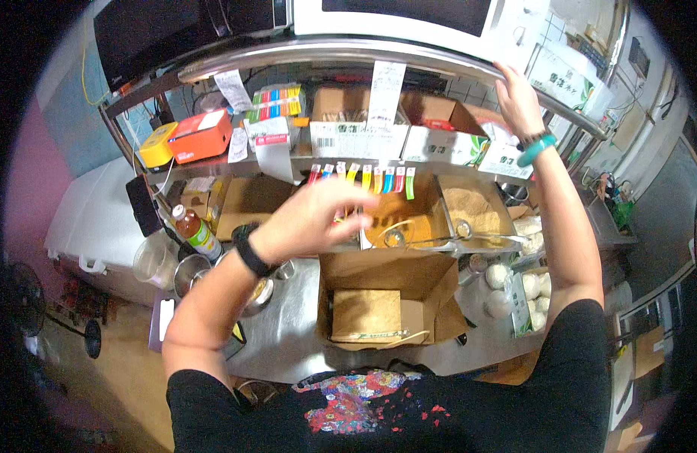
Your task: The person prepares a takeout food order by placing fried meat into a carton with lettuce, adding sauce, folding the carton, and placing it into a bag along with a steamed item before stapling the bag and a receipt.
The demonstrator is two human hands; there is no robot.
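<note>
My left hand (325,212), blurred, is raised over the back of the bench with thumb and fingers apart. It holds nothing that I can see. Just beyond it hangs a row of coloured tags (376,178), partly covered by the hand. My right hand (518,102) is raised to the upper shelf's metal rail (348,46), its fingertips at the rail near a white appliance (393,20). Its thumb is apart from the fingers, with nothing visible between them. Before me stands an opened cardboard box (382,272) with a flat, brownish packet (366,314) inside.
Behind the box are trays of orange powder (416,221) and tan powder (470,204), with spoons. White round items (532,286) sit at right. A bottle (195,232) and metal bowls (191,272) crowd the left. Paper slips (387,93) hang from the rail above shelved boxes (354,139).
</note>
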